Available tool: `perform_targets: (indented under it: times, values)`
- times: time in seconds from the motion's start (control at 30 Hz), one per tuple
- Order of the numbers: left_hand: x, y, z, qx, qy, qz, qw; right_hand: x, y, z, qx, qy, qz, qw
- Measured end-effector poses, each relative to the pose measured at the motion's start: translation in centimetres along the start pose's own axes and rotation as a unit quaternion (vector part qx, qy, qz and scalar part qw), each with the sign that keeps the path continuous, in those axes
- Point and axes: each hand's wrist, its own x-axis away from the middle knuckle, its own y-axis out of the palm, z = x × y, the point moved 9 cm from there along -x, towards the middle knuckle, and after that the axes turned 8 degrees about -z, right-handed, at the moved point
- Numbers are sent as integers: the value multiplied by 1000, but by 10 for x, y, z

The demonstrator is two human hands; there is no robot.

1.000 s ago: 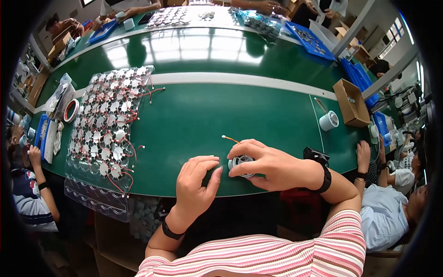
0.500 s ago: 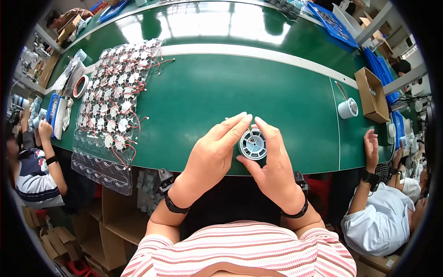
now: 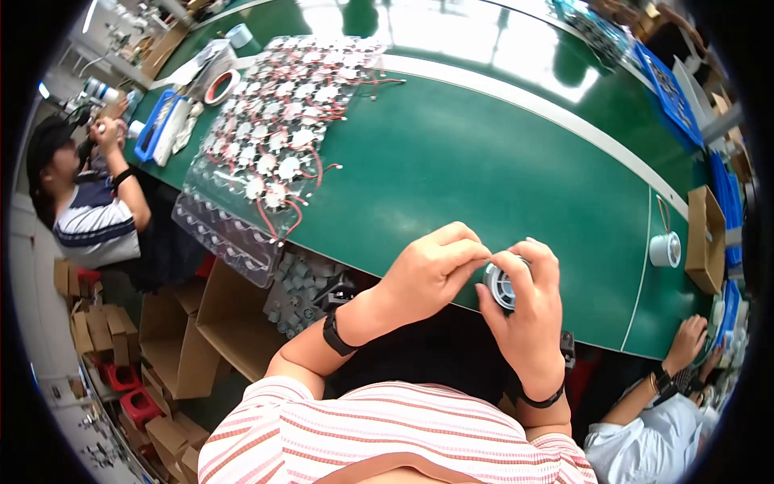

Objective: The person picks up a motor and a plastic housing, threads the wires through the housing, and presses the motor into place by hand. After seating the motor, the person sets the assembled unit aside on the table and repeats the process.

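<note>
At the far left, a co-worker [image 3: 101, 222] sits beside the green table [image 3: 451, 169], both hands raised. A blue bin [image 3: 153, 133] and a roll of tape [image 3: 222, 87] lie along that side. Next to the right, a clear plastic tray [image 3: 226, 234] carries rows of white discs with red leads [image 3: 288, 167]; its near end overhangs the table edge. The whole view has swung since half a second ago; the tray's shift in view is consistent with this swing.

At centre, the left hand [image 3: 431, 270] has changed posture: the fingers, extended alongside the workpiece half a second ago, are now bent, with thumb and forefinger tips drawn together. Whether a wire lies between them cannot be told.

Immediately right is the light-blue round housing [image 3: 501, 292], near the table's front edge, spoked face partly visible. Whether it rests or is lifted cannot be determined. The right hand [image 3: 532, 294] has closed further around it: thumb on the near left side, fingers curled over the top, forefinger tip meeting the left fingertips. In judgement, the work has passed from steadying the housing to fine fingertip handling at its upper edge.

At the far right, a second housing [image 3: 665, 250] stands beside a cardboard box [image 3: 705, 242].
</note>
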Motion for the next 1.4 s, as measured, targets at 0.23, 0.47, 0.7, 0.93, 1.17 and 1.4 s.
perform_targets:
  times: [0.23,0.47,0.7,0.93,1.17,1.4]
  values:
    - [-8,25,30,63,33,15,997,34,-37,17,60,131,3,990]
    - [14,-54,40,-162,-44,-18,986,54,-64,21,120,189,3,975]
    - [15,-130,-80,-315,-125,57,939,54,-63,20,125,176,14,976]
    - [11,-129,-103,-222,-51,68,971,54,-64,20,124,184,5,975]
    - [31,-155,-110,-76,-103,209,969,54,-64,21,131,185,1,974]
    - [38,-122,-79,308,-139,221,915,58,-73,15,138,161,1,977]
